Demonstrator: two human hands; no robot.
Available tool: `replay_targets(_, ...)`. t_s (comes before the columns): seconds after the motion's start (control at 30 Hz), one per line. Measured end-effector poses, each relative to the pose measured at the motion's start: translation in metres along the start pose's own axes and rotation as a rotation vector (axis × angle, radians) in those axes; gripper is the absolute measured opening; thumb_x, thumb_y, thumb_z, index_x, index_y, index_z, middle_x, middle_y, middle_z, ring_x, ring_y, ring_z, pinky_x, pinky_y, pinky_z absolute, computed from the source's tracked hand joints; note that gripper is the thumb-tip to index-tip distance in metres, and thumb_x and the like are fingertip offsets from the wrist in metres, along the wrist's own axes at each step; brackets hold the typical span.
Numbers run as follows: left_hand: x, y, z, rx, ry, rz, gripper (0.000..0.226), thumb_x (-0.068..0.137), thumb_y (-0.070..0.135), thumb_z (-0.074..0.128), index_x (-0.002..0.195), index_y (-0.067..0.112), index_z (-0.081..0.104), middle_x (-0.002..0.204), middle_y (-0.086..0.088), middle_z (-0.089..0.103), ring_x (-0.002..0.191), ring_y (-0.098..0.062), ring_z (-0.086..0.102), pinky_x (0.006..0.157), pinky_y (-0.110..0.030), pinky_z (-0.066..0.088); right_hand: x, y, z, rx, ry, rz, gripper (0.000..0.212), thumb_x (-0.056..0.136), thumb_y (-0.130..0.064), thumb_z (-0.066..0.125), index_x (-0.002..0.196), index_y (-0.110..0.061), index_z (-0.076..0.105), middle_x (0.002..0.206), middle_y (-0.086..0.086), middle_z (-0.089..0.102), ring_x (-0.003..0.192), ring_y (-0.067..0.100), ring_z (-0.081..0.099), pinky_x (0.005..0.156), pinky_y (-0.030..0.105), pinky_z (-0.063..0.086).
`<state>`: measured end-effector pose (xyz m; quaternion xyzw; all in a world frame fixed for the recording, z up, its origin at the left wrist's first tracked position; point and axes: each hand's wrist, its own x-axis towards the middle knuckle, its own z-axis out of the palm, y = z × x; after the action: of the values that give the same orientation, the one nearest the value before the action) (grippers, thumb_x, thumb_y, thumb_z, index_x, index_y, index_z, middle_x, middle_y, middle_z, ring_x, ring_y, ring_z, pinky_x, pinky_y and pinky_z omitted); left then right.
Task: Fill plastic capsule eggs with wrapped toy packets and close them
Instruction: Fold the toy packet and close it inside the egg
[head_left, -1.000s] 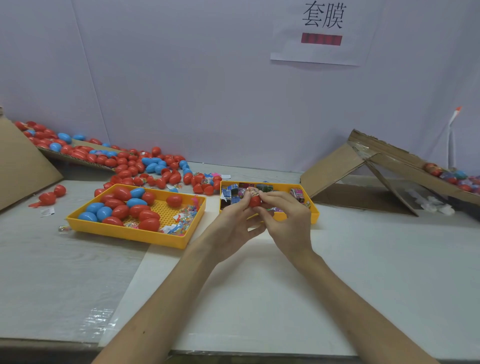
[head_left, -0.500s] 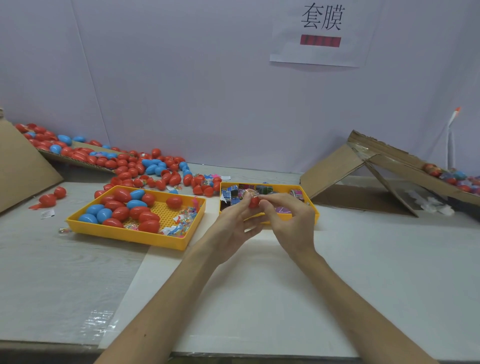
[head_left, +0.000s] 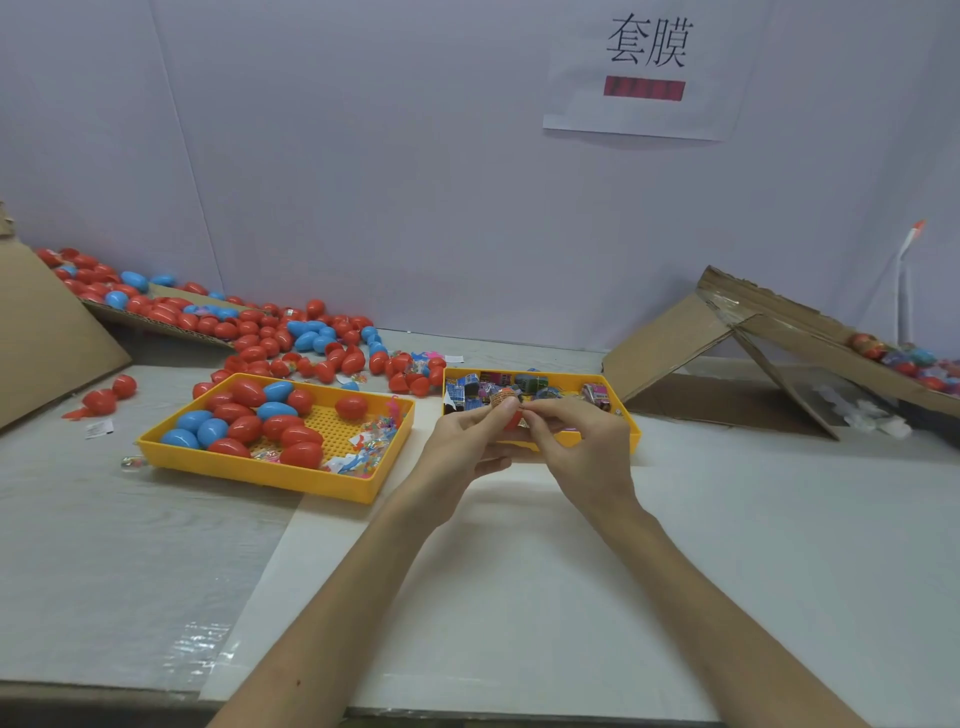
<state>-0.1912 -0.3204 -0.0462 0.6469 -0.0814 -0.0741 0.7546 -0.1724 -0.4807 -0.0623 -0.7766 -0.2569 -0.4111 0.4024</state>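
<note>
Both hands meet in front of the right yellow tray (head_left: 628, 415), which holds several wrapped toy packets (head_left: 470, 389). My left hand (head_left: 462, 447) pinches a red capsule egg (head_left: 513, 419) with a patterned packet (head_left: 503, 399) poking out at its top. My right hand (head_left: 582, 447) pinches the same egg from the right, fingers curled over it. Most of the egg is hidden by the fingers. The left yellow tray (head_left: 270, 475) holds red and blue capsule eggs (head_left: 244, 415) and small clear packets.
A heap of red and blue eggs (head_left: 291, 338) lies behind the left tray, spilling from a cardboard sheet (head_left: 47, 338). A folded cardboard ramp (head_left: 727, 332) stands at the right with more eggs (head_left: 904, 358) beyond it. White wall close behind.
The hands stay at the same spot in front of the right tray; the fingers have shifted slightly on the egg, and the patterned packet now shows at its top.
</note>
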Motion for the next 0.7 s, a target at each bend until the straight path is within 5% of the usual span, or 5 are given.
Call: replay_targets(0.7,0.0049,-0.0056,0.0028,0.028,0.010,-0.011,0.043,0.098,0.048,0.060,0.117,0.011,0.068,0.100,-0.008,0.078,0.091,-0.021,0.076,0.087,-0.033,0.053,-0.0018,-0.0001,0.0027,-0.054,-0.094,0.014,0.007,0.092,-0.010,0.062,0.086,-0.013,0.061,0.081,-0.009,0.058,0.070,0.009,0.057,0.066,0.017,0.046)
